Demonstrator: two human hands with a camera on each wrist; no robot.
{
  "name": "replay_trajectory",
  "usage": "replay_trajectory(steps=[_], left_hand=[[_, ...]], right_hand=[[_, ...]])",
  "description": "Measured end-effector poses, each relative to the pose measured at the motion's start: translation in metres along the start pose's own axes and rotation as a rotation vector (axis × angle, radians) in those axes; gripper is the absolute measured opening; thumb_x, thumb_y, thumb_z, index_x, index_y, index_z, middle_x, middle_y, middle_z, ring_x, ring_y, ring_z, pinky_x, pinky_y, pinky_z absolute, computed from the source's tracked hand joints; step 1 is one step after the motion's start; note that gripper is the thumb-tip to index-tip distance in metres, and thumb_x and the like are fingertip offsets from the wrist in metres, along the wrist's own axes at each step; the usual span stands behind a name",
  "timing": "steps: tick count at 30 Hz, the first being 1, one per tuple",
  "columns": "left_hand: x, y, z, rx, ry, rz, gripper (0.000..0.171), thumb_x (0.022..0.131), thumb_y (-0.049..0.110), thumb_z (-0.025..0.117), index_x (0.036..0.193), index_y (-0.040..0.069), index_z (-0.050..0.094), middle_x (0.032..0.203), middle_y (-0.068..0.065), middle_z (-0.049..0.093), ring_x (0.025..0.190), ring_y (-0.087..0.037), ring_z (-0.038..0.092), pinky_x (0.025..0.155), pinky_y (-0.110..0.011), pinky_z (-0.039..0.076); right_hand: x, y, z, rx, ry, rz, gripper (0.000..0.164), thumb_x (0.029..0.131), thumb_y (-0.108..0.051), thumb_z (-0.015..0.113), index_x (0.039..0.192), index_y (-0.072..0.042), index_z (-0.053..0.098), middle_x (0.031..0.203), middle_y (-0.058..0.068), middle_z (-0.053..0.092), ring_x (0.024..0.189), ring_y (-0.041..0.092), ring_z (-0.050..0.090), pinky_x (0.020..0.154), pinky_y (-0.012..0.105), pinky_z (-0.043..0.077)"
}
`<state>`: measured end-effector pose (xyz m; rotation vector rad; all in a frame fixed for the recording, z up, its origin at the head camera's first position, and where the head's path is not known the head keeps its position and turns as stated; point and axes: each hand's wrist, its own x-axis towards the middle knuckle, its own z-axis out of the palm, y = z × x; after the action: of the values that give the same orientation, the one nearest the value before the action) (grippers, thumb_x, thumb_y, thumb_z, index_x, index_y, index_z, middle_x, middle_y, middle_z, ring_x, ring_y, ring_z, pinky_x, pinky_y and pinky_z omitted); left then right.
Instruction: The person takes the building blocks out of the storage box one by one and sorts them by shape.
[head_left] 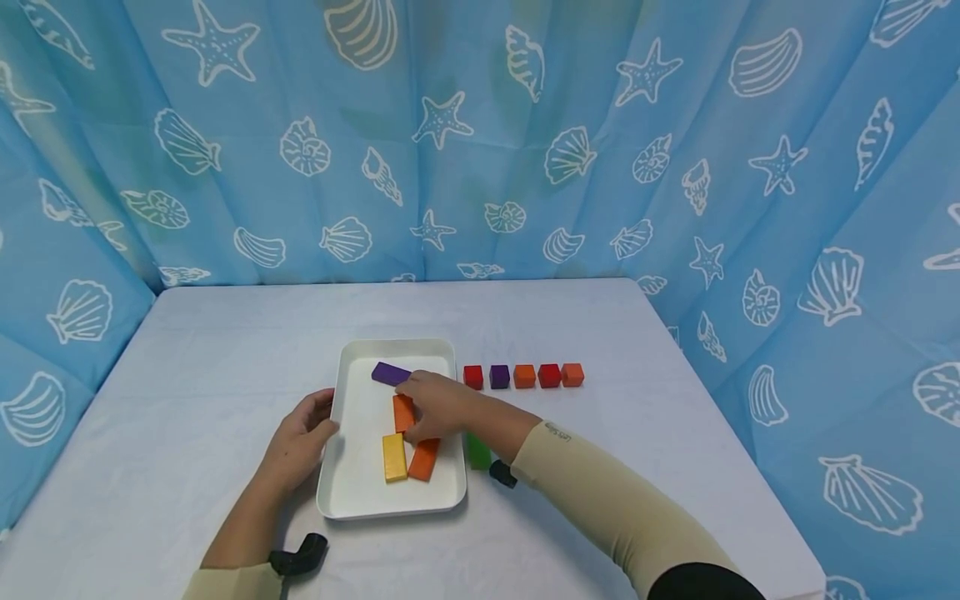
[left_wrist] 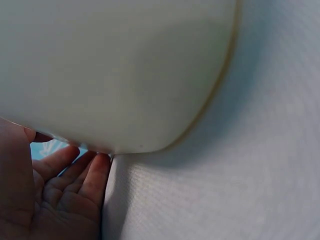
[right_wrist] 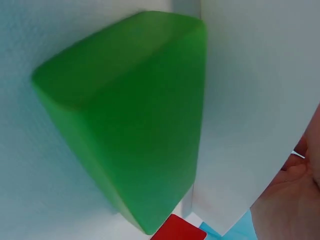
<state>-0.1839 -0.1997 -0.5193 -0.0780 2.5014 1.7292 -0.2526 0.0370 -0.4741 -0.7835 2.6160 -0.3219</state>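
On the white table (head_left: pixel 225 333), from where I'm standing, a white tray (head_left: pixel 367 500) sits between the person's two hands, which are well apart. The left hand (head_left: pixel 296 442) rests against the outside of the tray's left edge, its fingers fairly straight and loose on the wall. The right hand (head_left: pixel 442 406) reaches over the right rim, and its thumb and fingertips pinch the far orange block (head_left: pixel 402 413) by its two ends, inside the tray. Just beyond those fingers a purple block (head_left: pixel 390 372) lies at a slant, its right end partly covered by the hand. Nearer the person are a yellow block (head_left: pixel 394 458) and a tilted near orange block (head_left: pixel 423 460), side by side. Outside the tray, just beside its right wall, is a green block (head_left: pixel 477 452), partly hidden under the right forearm. Farther back, five small cubes (head_left: pixel 525 377) make a row: red, purple, orange, red, orange. A blue curtain (head_left: pixel 465 183) with white shells and starfish hangs behind
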Motion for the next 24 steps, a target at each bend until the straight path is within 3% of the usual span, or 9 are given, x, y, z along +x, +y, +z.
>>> replay_trajectory(steps=[5,10,16,24], left_hand=[[0.0,0.0,0.0,0.006,0.004,0.002,0.06,0.104,0.01,0.051,0.162,0.001,0.036,0.159,-0.025,0.046,0.149,-0.042,0.042,0.122,-0.058,0.033],[-0.001,-0.001,0.001,0.001,0.003,0.011,0.06,0.105,0.01,0.05,0.162,0.0,0.036,0.159,-0.025,0.047,0.149,-0.042,0.043,0.122,-0.058,0.033],[-0.001,-0.002,0.002,0.009,0.005,-0.001,0.06,0.104,0.011,0.051,0.162,0.002,0.036,0.159,-0.024,0.047,0.148,-0.041,0.043,0.122,-0.058,0.034],[-0.001,0.0,0.001,0.018,0.004,-0.008,0.061,0.104,0.012,0.051,0.162,0.002,0.036,0.16,-0.024,0.046,0.15,-0.041,0.042,0.123,-0.058,0.032]], right_hand=[[-0.004,0.005,-0.002,0.081,0.036,-0.041,0.075,0.084,-0.04,0.091,0.15,-0.019,0.061,0.124,-0.006,0.059,0.105,0.009,0.056,0.091,0.024,0.057],[-0.013,0.014,-0.004,0.155,0.056,-0.168,0.069,0.082,-0.042,0.092,0.142,-0.023,0.065,0.122,-0.012,0.06,0.11,0.008,0.057,0.089,0.022,0.055],[-0.033,0.029,-0.003,0.255,0.075,-0.354,0.064,0.082,-0.036,0.092,0.137,-0.015,0.067,0.121,-0.01,0.062,0.11,0.009,0.06,0.093,0.024,0.057],[-0.06,0.052,0.005,0.341,0.146,-0.488,0.066,0.08,-0.031,0.093,0.137,-0.01,0.067,0.12,-0.009,0.063,0.104,0.007,0.06,0.091,0.031,0.06]])
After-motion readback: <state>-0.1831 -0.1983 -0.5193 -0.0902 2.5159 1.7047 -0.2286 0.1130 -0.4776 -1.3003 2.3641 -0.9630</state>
